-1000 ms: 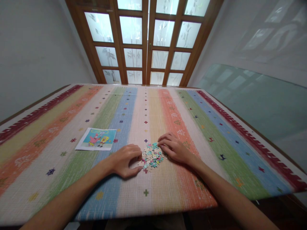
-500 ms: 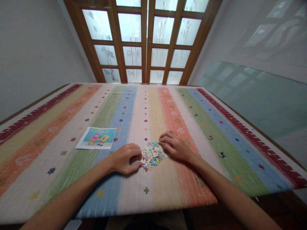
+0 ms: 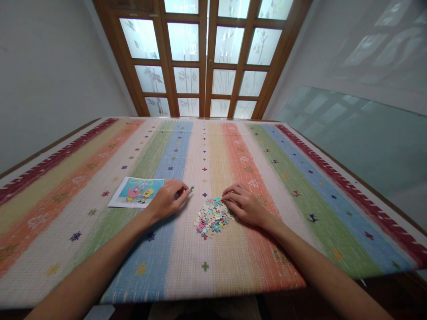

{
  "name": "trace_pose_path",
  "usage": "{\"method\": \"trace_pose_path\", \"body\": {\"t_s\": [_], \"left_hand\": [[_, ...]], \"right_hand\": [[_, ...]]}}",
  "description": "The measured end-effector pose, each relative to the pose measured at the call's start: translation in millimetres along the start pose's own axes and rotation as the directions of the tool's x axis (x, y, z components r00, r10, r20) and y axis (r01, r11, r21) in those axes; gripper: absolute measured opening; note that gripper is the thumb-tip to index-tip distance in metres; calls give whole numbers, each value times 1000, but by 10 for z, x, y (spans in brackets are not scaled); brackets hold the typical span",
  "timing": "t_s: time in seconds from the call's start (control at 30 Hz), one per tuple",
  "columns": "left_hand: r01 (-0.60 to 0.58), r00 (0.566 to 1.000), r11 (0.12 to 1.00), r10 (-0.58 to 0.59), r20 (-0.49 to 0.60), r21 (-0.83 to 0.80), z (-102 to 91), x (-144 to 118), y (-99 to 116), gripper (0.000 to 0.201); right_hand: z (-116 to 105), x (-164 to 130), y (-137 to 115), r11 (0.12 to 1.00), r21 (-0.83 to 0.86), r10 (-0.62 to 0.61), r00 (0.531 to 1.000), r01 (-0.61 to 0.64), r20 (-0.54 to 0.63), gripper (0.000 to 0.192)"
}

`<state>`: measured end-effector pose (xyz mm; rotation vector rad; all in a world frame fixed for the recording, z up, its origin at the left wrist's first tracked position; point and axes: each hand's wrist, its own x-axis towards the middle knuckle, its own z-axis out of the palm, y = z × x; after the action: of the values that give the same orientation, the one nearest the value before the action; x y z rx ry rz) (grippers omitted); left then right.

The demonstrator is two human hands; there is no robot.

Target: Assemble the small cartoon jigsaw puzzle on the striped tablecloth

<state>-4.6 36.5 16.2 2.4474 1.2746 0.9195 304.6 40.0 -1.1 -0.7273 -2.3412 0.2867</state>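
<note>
At the far left of the worktop (image 3: 40,213), on its striped woven cloth (image 3: 300,186), lies a cartoon reference picture (image 3: 136,192), flat, with its right edge just beside the left hand (image 3: 167,202). The picture sits at about nine o'clock from that hand. The left forearm comes in from the seven o'clock corner of the view and the hand rests on the blue stripe, well clear of the heap. Its fingers (image 3: 178,189) are curled together and pinch a small puzzle piece (image 3: 191,189), which pokes out dark green at the fingertips, toward two o'clock from the hand; whether the piece touches the cloth cannot be told.

Further right, on the pale and yellow stripes near the middle of the worktop, lies the pile of puzzle pieces (image 3: 213,216), a loose small heap in pink, teal and white. It is at about four o'clock from the left hand and apart from it.

The right hand (image 3: 245,205) lies palm down at about two o'clock from the heap, its forearm entering from the five o'clock corner. Its fingers (image 3: 230,200) are bent and spread loosely, the tips touching the upper right edge of the heap; whether they grip a piece there is too small to tell.

Beyond the worktop, at twelve o'clock, stands a wooden door with frosted glass panes (image 3: 207,58).
</note>
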Motion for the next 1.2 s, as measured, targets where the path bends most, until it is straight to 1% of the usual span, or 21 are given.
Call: {"method": "trace_pose_path", "body": {"t_s": [0.1,0.17,0.3,0.37,0.4,0.47,0.53,0.63,0.8,0.9,1.03,1.13,1.2], "left_hand": [[41,999,988,-43,8,151,46,31,-147,22],[47,999,972,-51,11,231,75,44,-211,24],[40,999,938,-33,-27,345,90,61,-251,23],[12,999,935,0,-34,354,78,61,-235,20],[-19,999,937,27,-20,348,71,56,-221,18],[-93,996,939,87,34,331,60,40,-189,16],[-138,990,932,116,85,335,58,21,-160,16],[-115,991,916,81,104,384,73,11,-145,20],[-18,995,880,-29,91,474,100,59,-208,29],[20,995,881,-66,80,473,104,94,-276,34],[36,997,897,-63,47,440,79,118,-331,31],[-8,999,938,-5,37,346,31,111,-242,29],[-99,993,977,84,86,188,3,88,-94,28]], "right_hand": [[9,-9,9,1000,-7,-9,1000,9,6,22],[9,-11,13,1000,-8,-4,1000,4,12,22],[4,-6,12,1000,-13,3,1000,-3,16,22],[-2,-4,10,1000,-17,4,1000,-4,20,22],[-6,-3,9,1000,-19,6,1000,-6,25,23],[-15,-1,6,1000,-23,13,999,-13,37,23],[-24,1,1,999,-25,22,999,-21,48,24],[-33,2,-4,999,-25,27,998,-26,54,24],[-26,1,-7,1000,-29,2,999,-1,45,23],[-18,2,-6,1000,-27,-2,999,3,42,23],[-21,3,-10,1000,-27,17,999,-16,47,24],[-24,0,-8,1000,-22,15,999,-14,49,24],[-19,-5,-3,1000,-18,3,999,-3,41,23]]}}
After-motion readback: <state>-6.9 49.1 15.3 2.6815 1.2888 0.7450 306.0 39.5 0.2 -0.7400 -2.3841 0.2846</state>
